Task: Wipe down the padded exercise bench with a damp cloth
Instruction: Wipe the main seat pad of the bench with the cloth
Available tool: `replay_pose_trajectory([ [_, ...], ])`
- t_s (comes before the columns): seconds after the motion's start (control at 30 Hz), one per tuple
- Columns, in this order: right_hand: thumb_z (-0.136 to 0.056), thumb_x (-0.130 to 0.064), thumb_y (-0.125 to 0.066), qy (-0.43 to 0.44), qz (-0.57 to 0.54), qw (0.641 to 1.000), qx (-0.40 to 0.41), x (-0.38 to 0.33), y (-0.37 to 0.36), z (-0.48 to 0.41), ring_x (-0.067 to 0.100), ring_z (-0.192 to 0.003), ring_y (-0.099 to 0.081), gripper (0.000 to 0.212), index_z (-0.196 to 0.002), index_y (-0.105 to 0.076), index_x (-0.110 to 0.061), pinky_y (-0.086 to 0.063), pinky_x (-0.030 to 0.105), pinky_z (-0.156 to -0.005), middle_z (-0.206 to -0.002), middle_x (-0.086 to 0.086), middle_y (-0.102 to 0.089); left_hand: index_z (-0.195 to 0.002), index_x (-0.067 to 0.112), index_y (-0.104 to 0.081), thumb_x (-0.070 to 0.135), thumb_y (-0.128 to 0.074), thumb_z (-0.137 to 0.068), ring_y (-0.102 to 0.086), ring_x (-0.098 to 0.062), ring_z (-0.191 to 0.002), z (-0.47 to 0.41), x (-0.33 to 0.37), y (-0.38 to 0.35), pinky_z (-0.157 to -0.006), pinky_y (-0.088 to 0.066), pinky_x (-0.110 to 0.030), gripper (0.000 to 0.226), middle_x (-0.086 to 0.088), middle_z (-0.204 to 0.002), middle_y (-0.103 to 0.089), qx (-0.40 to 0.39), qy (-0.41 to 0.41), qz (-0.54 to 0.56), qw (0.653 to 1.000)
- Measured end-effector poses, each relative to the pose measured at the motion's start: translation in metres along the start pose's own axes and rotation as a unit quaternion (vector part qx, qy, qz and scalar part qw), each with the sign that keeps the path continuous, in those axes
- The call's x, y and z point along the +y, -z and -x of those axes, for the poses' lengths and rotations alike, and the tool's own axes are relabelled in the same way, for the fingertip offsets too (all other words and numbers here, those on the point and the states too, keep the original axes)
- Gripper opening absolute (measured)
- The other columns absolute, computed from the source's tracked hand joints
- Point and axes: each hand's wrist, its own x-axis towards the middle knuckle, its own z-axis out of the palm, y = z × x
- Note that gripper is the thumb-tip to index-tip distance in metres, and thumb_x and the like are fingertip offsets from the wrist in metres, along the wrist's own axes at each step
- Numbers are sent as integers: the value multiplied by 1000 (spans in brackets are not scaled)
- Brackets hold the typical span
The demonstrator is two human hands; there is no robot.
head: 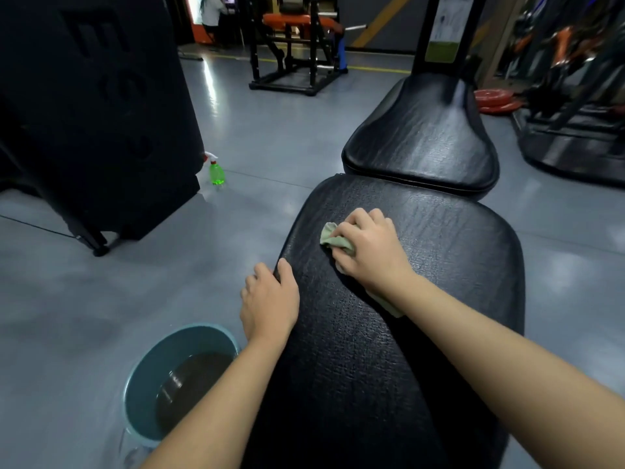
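My right hand (368,248) curls round the green cloth (333,236), hiding most of it; my left hand (269,302) clasps the bench pad (439,265) edge, fingertips hidden.

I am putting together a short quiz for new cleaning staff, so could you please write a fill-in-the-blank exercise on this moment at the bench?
1. The right hand presses a pale green ____ onto the bench pad.
2. The left hand holds the pad's ____ edge.
3. The bucket of dark water stands on the ____.
4. The spray bottle holds ____ liquid.
Missing words: cloth; left; floor; green.
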Motion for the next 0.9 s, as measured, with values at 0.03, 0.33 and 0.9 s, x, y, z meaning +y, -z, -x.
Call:
replay_pose_trajectory([
  [0.03, -80, -43, -53, 5, 11, 1000, 1, 5, -3, -9, 31, -85, -52, 32, -86, -69, -16, -43, 39, -69, -96, 3, -60, -113, 12, -51, 56, -25, -103, -51, -34, -115, 0, -1, -1, -85, -37, -44, 52, -12, -122, -56, 3, -7, -2, 1000],
  [0.33, -93, -42, -55, -240, 103, 965, 31, 34, -16, -108, 34, -107, -49, 36, -110, -69, -14, -38, 44, -89, -116, 9, -60, -100, 17, -48, 57, -25, -101, -53, -31, -103, -5, -4, -3, -88, -46, -48, 47, -4, -107, -56, 0, -5, 16, 1000],
  [0.9, -75, -42, -62, -18, 21, 999, -17, -57, 5, 53, 29, -83, -48, 28, -82, -64, -15, -41, 40, -69, -93, 4, -58, -104, 14, -51, 55, -30, -103, -48, -32, -117, -1, -6, 3, -93, -40, -47, 46, -8, -118, -55, -17, -13, 69, 997],
])
